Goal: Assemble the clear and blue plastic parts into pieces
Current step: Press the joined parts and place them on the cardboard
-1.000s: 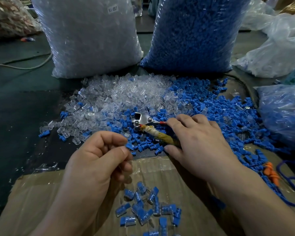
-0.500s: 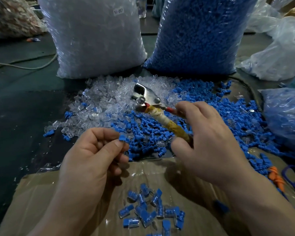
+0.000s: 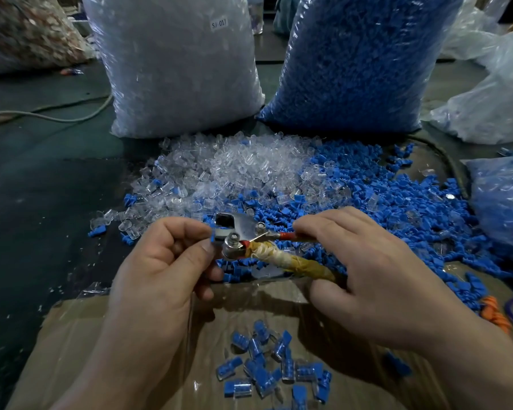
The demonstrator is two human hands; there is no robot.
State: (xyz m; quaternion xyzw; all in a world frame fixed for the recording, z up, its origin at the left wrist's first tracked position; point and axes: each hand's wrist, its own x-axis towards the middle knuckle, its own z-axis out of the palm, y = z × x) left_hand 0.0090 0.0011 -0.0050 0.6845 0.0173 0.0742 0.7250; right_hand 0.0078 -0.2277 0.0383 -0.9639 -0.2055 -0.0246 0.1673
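Dim overhead light, glare on the clear sack (image 3: 175,69), blurred wide-angle bowing at the edges.

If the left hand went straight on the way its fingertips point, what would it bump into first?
Probably the tool's metal head, right beside the blue part the left hand pinches; depth is unclear.

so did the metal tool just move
Yes. The right hand lifted the metal tool off the blue pile, up to the blue part pinched in the left hand.
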